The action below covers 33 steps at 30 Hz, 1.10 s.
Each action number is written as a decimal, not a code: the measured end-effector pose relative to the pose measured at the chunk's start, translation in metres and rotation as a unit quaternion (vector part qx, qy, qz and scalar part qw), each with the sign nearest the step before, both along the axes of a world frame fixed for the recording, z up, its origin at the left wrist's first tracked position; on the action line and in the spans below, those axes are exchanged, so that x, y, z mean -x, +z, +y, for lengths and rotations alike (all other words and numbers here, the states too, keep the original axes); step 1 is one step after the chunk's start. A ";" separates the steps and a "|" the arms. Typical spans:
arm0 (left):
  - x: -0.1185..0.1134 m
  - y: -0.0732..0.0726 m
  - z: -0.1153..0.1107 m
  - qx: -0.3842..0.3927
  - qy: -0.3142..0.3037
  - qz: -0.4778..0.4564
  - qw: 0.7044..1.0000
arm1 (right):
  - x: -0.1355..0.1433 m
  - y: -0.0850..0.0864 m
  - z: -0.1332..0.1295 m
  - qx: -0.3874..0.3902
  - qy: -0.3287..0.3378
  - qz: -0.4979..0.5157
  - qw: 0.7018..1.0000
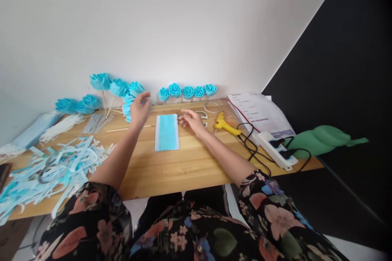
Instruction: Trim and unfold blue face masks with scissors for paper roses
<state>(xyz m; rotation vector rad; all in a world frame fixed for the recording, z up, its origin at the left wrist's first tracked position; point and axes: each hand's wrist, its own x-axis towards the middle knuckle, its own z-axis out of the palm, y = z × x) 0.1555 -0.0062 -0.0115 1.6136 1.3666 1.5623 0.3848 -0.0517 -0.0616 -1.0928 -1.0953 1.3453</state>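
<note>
Flower-printed sleeves point(85, 208) fill the near edge, and beyond them two bare hands hang over the wooden table point(147, 175). Between the hands, a thin blue sheet point(167, 132) lies flat on the wood. The right hand point(194, 123) has its grip loosely parted with nothing seen in it, fingertips just beside the sheet's upper right corner; whether they touch, I cannot tell. The left hand point(141, 110) is raised before some blue flowers point(126, 108), fingers bent; what its grip holds, if anything, does not show. Such a sheet probably handles best pinched lightly at its edges, without creasing, away from the yellow glue gun point(225, 125).
</note>
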 end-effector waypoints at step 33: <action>-0.030 -0.024 -0.006 -0.066 -0.060 0.312 0.946 | 0.002 -0.011 -0.026 -0.276 0.066 -0.344 0.895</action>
